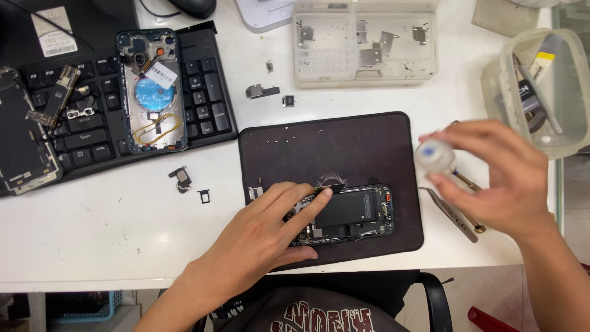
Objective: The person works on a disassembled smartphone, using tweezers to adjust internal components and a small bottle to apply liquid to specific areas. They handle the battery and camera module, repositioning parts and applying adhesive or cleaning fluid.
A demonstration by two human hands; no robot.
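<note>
Two hands work over a black mat (369, 138) on the white table (110, 227). We see the left hand (261, 237) resting on an opened phone (359, 212) that lies at the near side of the mat; its fingers are spread a little and the forefinger presses on a small black part (329, 186) at the far edge of the phone. The right hand (495, 178), at the right of the mat, pinches a small round white bottle (434, 155), which is blurred. Tweezers (455, 214) lie just under this hand. Far left, another phone shell (152, 89) lies on a keyboard (206, 80). A parts tray (365, 43) stands far behind the mat.
</note>
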